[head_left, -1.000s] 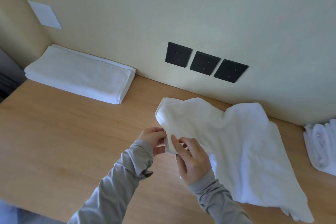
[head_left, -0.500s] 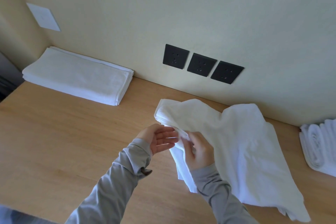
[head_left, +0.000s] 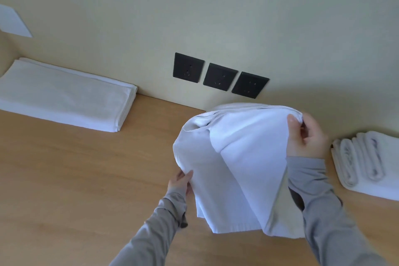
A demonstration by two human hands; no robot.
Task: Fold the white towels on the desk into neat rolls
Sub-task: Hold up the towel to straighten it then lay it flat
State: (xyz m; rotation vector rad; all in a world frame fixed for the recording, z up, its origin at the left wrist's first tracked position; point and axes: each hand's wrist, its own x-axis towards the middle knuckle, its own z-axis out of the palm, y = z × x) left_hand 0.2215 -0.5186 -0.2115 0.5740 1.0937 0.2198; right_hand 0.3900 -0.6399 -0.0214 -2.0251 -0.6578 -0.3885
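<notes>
Gripping 1 towel w/ 2 hands.

The setting looks like a guest room in a hotel or similar lodging. A light wooden desk runs flush against a plain cream wall, with three black sockets set in a row just above the desktop and a white wall plate higher up at the left. Matching white linen lies on the desk: a flat folded stack at the left against the wall and a group of rolled towels at the right edge. Between them, a left hand and a right hand in grey sleeves hold up one more loose white towel.
</notes>
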